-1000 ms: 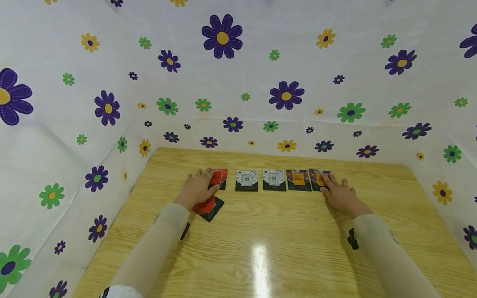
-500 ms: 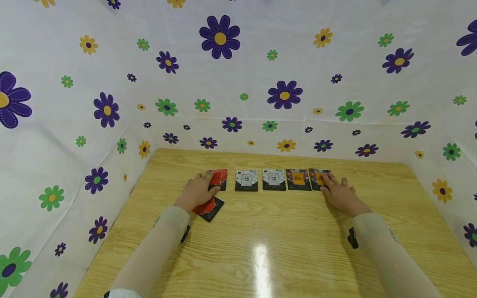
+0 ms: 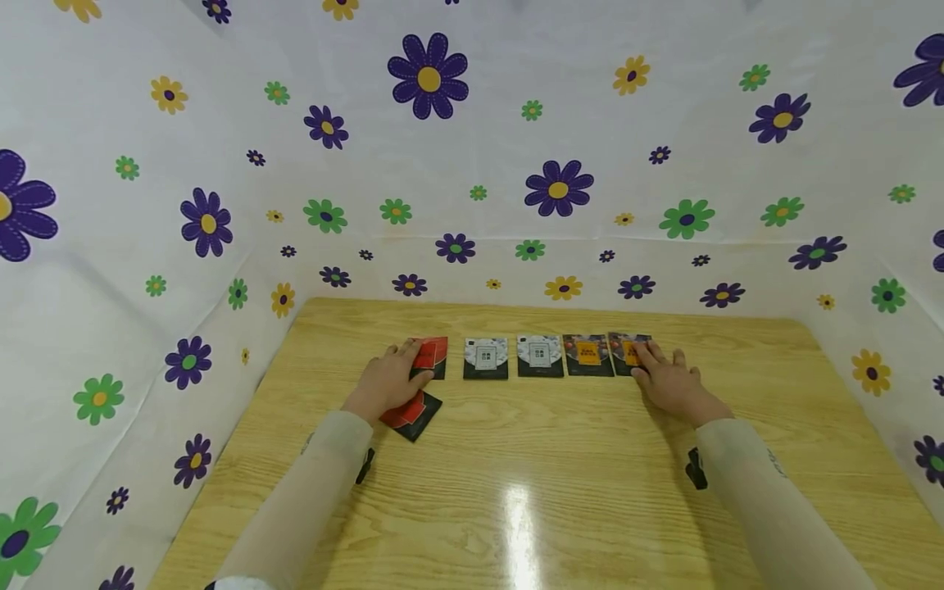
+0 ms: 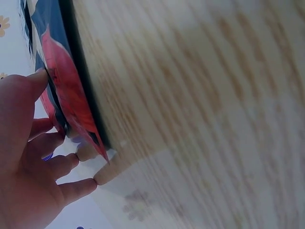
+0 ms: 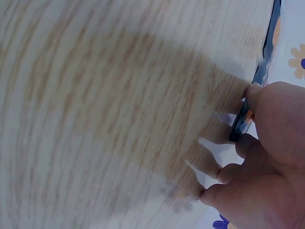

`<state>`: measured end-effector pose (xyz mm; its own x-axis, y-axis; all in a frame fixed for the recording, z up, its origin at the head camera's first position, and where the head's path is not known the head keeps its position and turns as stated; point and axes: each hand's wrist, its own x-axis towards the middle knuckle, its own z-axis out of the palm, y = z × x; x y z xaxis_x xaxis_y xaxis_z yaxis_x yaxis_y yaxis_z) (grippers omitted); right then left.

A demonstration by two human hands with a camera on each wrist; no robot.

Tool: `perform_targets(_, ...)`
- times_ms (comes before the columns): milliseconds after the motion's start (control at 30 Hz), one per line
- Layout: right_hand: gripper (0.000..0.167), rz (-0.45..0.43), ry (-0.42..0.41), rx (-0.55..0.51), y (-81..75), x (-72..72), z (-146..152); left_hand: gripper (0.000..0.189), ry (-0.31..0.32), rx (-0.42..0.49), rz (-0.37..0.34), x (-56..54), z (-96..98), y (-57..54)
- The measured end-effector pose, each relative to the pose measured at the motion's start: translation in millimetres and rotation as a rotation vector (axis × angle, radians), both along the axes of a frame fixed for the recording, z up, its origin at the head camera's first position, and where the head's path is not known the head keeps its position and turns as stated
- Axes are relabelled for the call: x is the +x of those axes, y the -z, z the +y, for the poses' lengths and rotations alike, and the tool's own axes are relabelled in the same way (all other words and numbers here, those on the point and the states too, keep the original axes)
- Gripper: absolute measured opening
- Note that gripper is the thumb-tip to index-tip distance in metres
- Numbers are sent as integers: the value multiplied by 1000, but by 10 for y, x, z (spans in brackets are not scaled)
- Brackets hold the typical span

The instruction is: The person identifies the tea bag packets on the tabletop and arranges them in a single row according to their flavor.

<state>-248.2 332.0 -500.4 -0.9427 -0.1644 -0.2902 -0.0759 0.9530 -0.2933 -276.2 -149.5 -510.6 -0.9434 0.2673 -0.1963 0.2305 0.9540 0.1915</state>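
Observation:
In the head view, flat square packets form a row on the table. At the left end my left hand (image 3: 388,379) rests on a red and black packet (image 3: 435,357), thumb at its near side. A second red and black packet (image 3: 415,416) lies askew nearer me, partly hidden below that hand. In the middle are two white and black packets, one on the left (image 3: 485,358) and one on the right (image 3: 540,356). Right of them comes a dark packet with an orange label (image 3: 588,355). My right hand (image 3: 673,385) touches a matching packet (image 3: 622,354) at the row's right end, fingers spread.
The light wood table (image 3: 472,475) is backed by a white cloth with printed flowers (image 3: 487,147), which also rises on both sides. A bright glare patch lies on the near tabletop. Black wrist straps show on both forearms.
The view shifts slightly. Both hands and all the packets keep their places on the table.

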Motion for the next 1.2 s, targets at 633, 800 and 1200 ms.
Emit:
perform_targets(633, 66, -11, -4, -21, -43, 11, -12, 79, 44, -40, 117, 426, -197, -76)
perform_targets(800, 67, -22, -3, -19, -39, 2, -5, 89, 25, -89, 125, 655, -189, -42)
perform_targets(1200, 67, -6, -12, -13, -16, -15, -3, 96, 2, -72, 70, 909, -138, 14)
